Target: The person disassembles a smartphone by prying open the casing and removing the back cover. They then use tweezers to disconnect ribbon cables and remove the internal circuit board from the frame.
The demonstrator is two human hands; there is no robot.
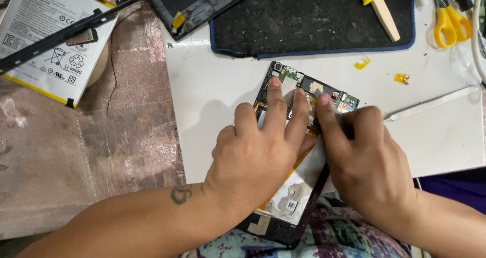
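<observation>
I see my left hand [255,156] pressed flat on an opened tablet [296,151], fingers spread and unclenched, grasping nothing, two fingertips resting near the green circuit board [309,88] at its far end. My right hand [367,159], just right of the left, has its index finger pushing down on the same board; its other fingers are curled, and I cannot tell whether they pinch anything. The tablet lies slanted on a white work board [212,96], its near end overhanging toward my lap. It looks stripped: back removed, dark frame, pale metal shield, orange film along one edge. I judge this as seating or freeing a part by the board; the next move calls for careful, even fingertip pressure. Beyond the tablet lies a dark mat [314,20]; to its right, a white pry tool [430,103].
</observation>
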